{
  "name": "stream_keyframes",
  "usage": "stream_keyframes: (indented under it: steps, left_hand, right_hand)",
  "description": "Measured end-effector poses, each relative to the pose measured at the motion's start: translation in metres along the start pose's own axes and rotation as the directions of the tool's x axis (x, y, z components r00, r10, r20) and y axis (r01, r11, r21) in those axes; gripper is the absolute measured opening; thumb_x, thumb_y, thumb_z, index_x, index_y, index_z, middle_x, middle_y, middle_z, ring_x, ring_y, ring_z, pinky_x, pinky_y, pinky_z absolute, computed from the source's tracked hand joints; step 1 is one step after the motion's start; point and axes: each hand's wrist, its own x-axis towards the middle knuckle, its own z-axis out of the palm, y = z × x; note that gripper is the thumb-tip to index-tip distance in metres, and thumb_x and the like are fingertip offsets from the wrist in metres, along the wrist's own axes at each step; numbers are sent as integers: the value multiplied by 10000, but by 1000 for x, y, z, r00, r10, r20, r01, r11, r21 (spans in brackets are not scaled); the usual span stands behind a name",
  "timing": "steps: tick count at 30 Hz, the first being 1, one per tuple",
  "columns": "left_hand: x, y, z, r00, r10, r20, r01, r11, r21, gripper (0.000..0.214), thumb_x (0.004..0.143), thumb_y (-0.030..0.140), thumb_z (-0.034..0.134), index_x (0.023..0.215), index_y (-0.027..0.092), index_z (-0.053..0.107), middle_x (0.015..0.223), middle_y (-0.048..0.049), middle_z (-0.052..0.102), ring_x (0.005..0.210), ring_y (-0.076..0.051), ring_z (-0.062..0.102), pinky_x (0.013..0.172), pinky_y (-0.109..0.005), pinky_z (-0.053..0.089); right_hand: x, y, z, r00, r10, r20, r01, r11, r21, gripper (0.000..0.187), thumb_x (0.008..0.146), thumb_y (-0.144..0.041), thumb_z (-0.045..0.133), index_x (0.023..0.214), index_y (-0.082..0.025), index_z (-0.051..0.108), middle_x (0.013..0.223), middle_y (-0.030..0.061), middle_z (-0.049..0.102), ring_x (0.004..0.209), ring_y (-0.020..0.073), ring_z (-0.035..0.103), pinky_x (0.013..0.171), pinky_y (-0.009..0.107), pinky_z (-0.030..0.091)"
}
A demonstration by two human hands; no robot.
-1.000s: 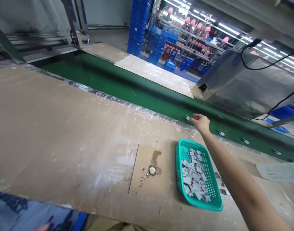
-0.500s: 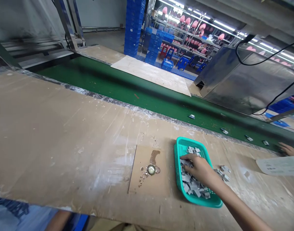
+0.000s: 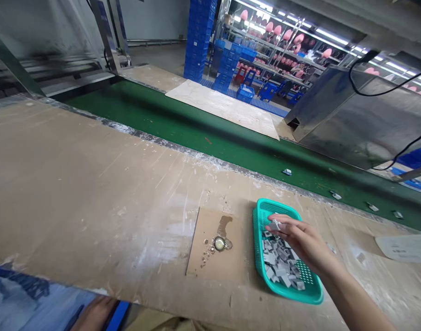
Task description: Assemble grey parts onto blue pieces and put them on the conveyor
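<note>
My right hand is over the far part of a green plastic basket, reaching in from the lower right. Thumb and fingertips pinch a small grey-white angular piece. Below the hand, many similar grey pieces lie heaped in the basket. Left of the basket, a brown cardboard sheet lies flat on the worktable, with a round bottle-cap-like dish and wet spots on it. My left hand is out of the picture.
A green conveyor belt runs beyond the worktable, carrying several small pieces. A pale sheet lies at right. A metal housing stands behind the belt. A partly hidden bare limb shows below the table edge.
My right hand has lifted from the heap with a grey piece between its fingertips. Another person's hand at the far right has left the view. The view has shifted slightly.
</note>
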Motion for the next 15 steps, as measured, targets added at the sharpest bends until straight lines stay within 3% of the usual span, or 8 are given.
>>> stream_keyframes:
  steps: [2, 4, 6, 9, 12, 15]
  left_hand:
    - [-14, -6, 6, 999, 32, 20, -31, 999, -40, 300, 736, 176, 413, 738, 264, 700, 820, -2, 704, 830, -208, 644, 795, -274, 530]
    - [-22, -7, 10, 999, 25, 32, -22, 996, -90, 334, 736, 174, 390, 796, 267, 705, 942, -8, 690, 952, -229, 614, 884, -331, 496]
    - [-24, -4, 8, 998, -22, 58, 30, 989, -145, 364, 744, 177, 367, 858, 261, 702, 1045, -16, 658, 1024, -247, 582, 931, -388, 462]
    - [-20, 7, -6, 988, -140, 63, 152, 941, -301, 336, 737, 231, 404, 907, 258, 692, 1105, -19, 630, 1044, -267, 569, 969, -430, 422]
    - [-12, 18, -25, 931, -359, 68, 322, 717, -618, 206, 653, 295, 559, 799, 268, 703, 1027, -17, 665, 1056, -295, 552, 1020, -422, 362]
    - [-9, 25, -42, 807, -572, 145, 446, 430, -785, 134, 551, 291, 674, 667, 225, 678, 850, -58, 693, 945, -338, 597, 935, -461, 447]
  right_hand:
    - [-5, -4, 3, 997, 56, 57, -67, 975, 210, 267, 692, -390, 680, 887, -211, 712, 905, 57, 668, 794, 202, 626, 638, 277, 507]
    - [-8, -5, 5, 991, 91, 99, -117, 944, 308, 273, 709, -391, 679, 921, -220, 704, 857, 45, 660, 720, 163, 605, 577, 243, 489]
    - [-8, -2, 8, 989, 85, 118, -119, 939, 323, 275, 712, -382, 688, 929, -214, 700, 847, 43, 653, 677, 137, 582, 581, 234, 483]
    - [-7, 4, 15, 988, 44, 150, -73, 978, 197, 328, 717, -354, 696, 1008, -205, 669, 766, 32, 646, 646, 128, 567, 602, 235, 482]
    - [-7, 7, 31, 980, -70, 188, 82, 995, -59, 335, 748, -347, 666, 1047, -203, 628, 775, 38, 659, 692, 156, 602, 655, 270, 501]
    - [-9, 8, 54, 926, -259, 275, 349, 865, -360, 233, 776, -321, 621, 978, -204, 638, 872, 65, 677, 753, 191, 630, 703, 319, 514]
